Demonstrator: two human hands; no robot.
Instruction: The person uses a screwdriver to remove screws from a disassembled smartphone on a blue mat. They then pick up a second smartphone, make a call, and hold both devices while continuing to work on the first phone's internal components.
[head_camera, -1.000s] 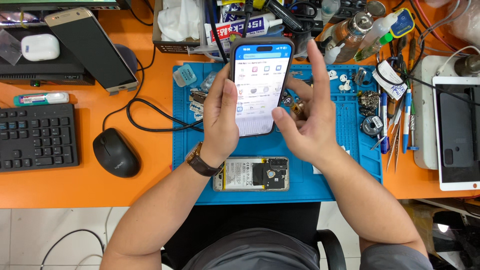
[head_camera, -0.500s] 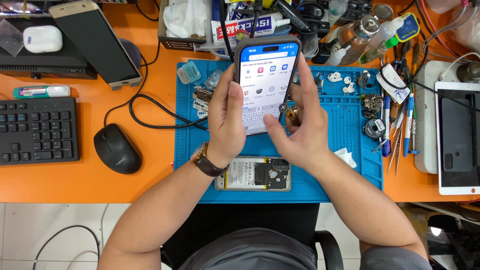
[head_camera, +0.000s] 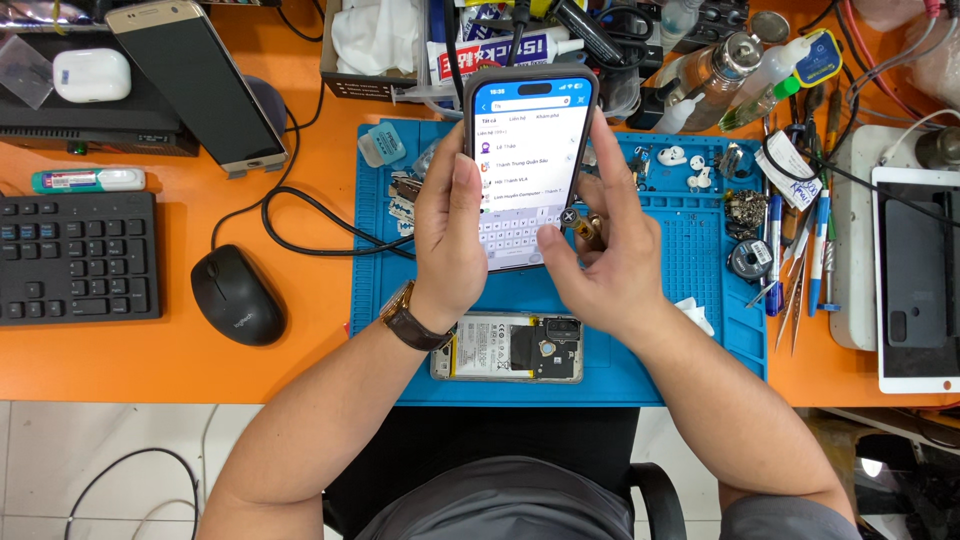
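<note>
— While my left hand (head_camera: 452, 235) has its fingers clamped round the lit smartphone (head_camera: 528, 170), holding it up over the blue repair mat (head_camera: 700, 270), what else are you asking?

— What's your other hand doing?

— My right hand (head_camera: 600, 260) cups the phone's right edge, fingers curled together against it, thumb resting on the on-screen keyboard. A list of entries shows above the keys, and the search field looks barely filled, so I judge the typing is only begun.

— And below the phone?

— An opened handset (head_camera: 508, 348), back off and battery showing, lies untouched on the mat near my wrists. Further out on the orange surface (head_camera: 150, 360): a black mouse (head_camera: 238, 296), a keyboard (head_camera: 75, 257), tweezers (head_camera: 790, 300) to the right.
</note>
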